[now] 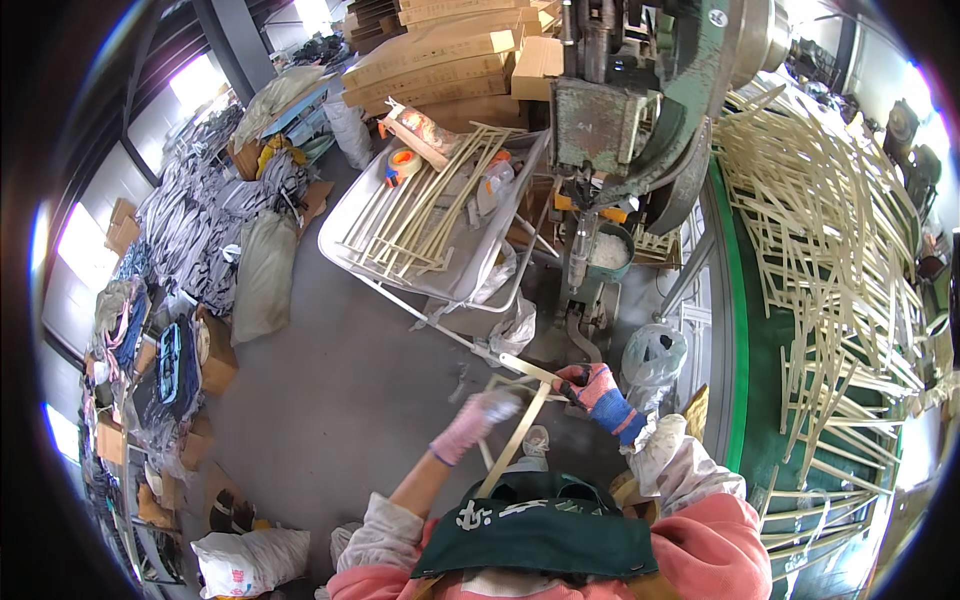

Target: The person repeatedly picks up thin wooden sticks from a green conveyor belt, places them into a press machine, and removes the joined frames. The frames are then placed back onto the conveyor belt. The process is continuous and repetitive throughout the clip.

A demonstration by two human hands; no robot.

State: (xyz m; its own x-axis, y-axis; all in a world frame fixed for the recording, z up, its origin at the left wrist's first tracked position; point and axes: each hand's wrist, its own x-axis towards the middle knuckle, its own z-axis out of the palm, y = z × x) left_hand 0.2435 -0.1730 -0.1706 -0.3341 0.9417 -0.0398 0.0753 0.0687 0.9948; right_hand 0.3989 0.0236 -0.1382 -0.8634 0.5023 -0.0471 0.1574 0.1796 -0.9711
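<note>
Between my hands, in front of my dark green apron (540, 538), is a frame of cream-coloured flat bars (522, 428), its bars joined at angles. My right hand (598, 393), in a pink and blue glove with dark fingertips, is closed around the frame's right corner. My left hand (472, 424), in a pink glove, is at the left side of the frame. Its fingers are smeared by motion, so whether they grip a bar cannot be told. Beyond the frame stands a green press machine (600, 130), its tool pointing down.
Left of the machine, a white tray table (338, 245) holds cream bars (425, 205) and a tape roll (404, 165). Many cream bars (820, 200) are heaped at right on a green surface. Cardboard boxes (440, 75) stand behind. Grey fabric (190, 220) is piled at left.
</note>
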